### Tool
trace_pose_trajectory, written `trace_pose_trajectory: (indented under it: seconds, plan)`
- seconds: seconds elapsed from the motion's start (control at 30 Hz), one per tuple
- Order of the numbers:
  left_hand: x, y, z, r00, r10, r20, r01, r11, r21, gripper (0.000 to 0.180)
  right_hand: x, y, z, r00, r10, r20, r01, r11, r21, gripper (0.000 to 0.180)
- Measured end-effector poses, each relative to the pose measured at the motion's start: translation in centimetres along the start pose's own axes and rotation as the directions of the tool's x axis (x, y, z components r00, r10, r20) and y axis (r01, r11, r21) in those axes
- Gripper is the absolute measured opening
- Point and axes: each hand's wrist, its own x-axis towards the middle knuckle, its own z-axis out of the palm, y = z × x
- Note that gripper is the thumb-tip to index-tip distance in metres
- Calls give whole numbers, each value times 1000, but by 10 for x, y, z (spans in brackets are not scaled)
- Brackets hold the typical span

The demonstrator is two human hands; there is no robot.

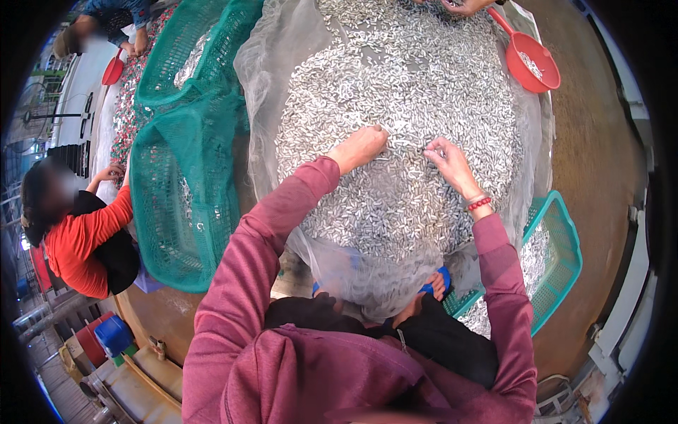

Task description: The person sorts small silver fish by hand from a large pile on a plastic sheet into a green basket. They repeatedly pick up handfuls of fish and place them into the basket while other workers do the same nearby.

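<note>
Left hand: we see our left hand curled into a loose fist, knuckles down, pressed into the heap of small silvery fish; whether it grips any fish we cannot tell.
Right hand: our right hand lies just beside the left, fingers drawn together, pinching at fish on the heap's surface.
Heap: it lies under both hands and spreads well beyond them, on a pale fine net.
Wrist: a red bead bracelet sits behind the right hand.
Right of our right hand: a teal plastic basket holding more fish.
Beyond it: a red scoop.
Left of our left hand: green mesh netting; past it, a person in an orange top.
</note>
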Motion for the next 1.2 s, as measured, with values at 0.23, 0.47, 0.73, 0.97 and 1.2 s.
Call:
trace_pose_trajectory:
  seconds: [0.23,0.47,0.73,0.97,1.2]
  plan:
    - [-23,9,-71,983,-137,123,183,667,-722,18,-12,1,26,962,-10,272,127,901,-416,25]
    - [-46,29,-99,989,143,42,82,-291,-953,25,-6,-21,-1,868,205,452,-389,846,364,16]
    - [-34,13,-54,940,-24,340,332,286,-899,21,-23,-53,-45,840,-125,527,-436,420,796,18]
    - [-40,11,6,998,30,-60,-35,996,-82,22,-31,-39,9,830,143,540,-426,786,448,24]
    - [-42,33,-83,985,110,136,144,-59,-988,14,-24,-5,52,980,-64,188,136,907,-399,17]
